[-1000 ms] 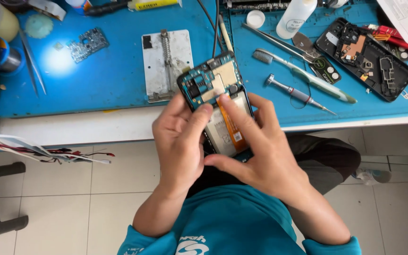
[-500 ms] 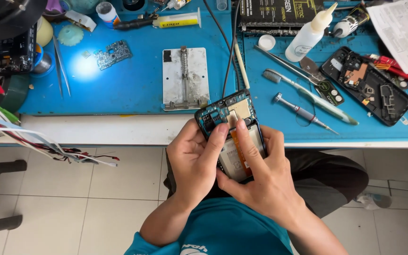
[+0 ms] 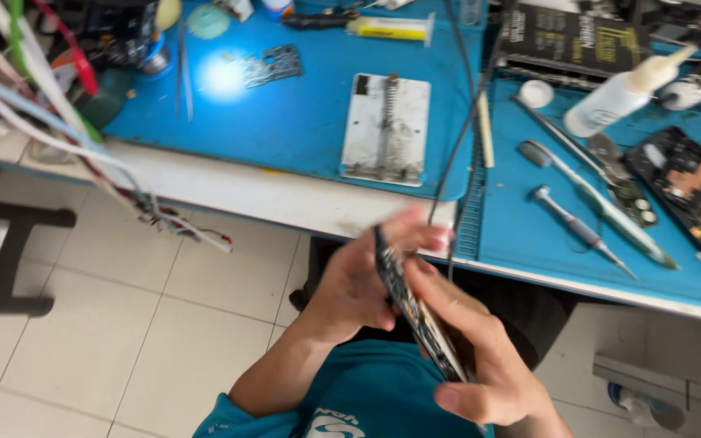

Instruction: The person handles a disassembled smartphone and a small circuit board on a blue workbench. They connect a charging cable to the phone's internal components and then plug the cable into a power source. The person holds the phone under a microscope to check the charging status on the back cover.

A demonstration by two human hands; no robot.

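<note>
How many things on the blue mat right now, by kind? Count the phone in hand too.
Opened phones: 2, one edge-on in the left hand and right hand, one on the mat
Screwdrivers: 2
Squeeze bottle: 1
Metal holder plate: 1
Loose circuit board: 1
Total: 7

Two hands point(image 3: 359, 284) point(image 3: 480, 357), one opened phone point(image 3: 415, 312) — two screwdrivers point(image 3: 578, 229) point(image 3: 598, 199); one bottle point(image 3: 622, 93)
</note>
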